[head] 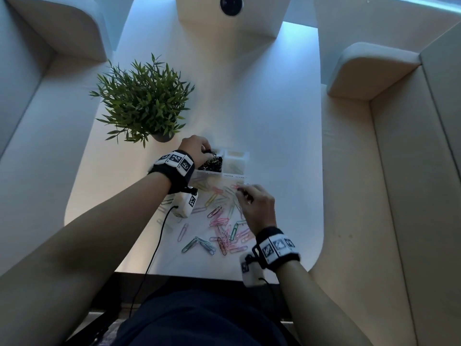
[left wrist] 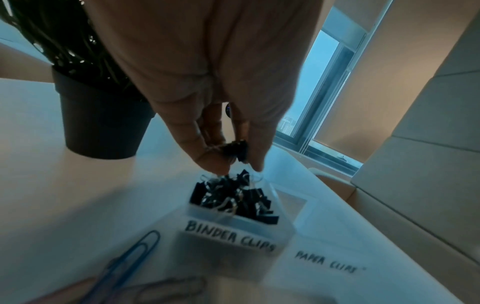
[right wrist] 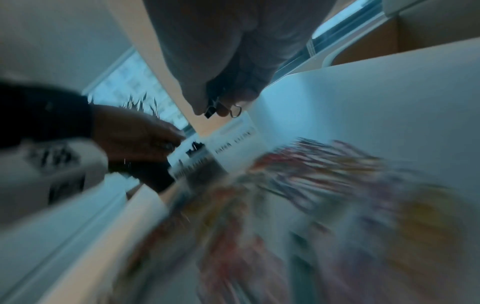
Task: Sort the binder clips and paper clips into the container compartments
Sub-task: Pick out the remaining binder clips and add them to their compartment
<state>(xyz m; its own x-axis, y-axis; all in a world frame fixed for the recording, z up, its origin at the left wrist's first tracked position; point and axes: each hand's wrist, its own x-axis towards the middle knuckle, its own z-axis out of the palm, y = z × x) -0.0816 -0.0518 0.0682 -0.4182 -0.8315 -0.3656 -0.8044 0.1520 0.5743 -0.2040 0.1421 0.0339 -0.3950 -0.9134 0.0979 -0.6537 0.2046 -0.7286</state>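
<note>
A clear two-compartment container (head: 245, 156) stands mid-table. Its left compartment, labelled BINDER CLIPS, is heaped with black binder clips (head: 212, 163) (left wrist: 233, 199). My left hand (head: 207, 149) (left wrist: 233, 162) hovers just above that heap and pinches a small bunch of black binder clips (left wrist: 235, 151). The right compartment (head: 235, 162), labelled PAPER CLIPS, holds a few pale clips. My right hand (head: 240, 193) (right wrist: 215, 112) is in front of the container, over the coloured paper clips (head: 222, 228) scattered on the table, and pinches one black binder clip (right wrist: 210, 112).
A potted green plant (head: 144, 101) stands just left of and behind the container. A black cable (head: 154, 245) runs from the left wrist camera over the table's near edge. A white pillar (head: 232, 18) rises at the back. Beige sofas (head: 411, 196) flank the white table (head: 274, 121).
</note>
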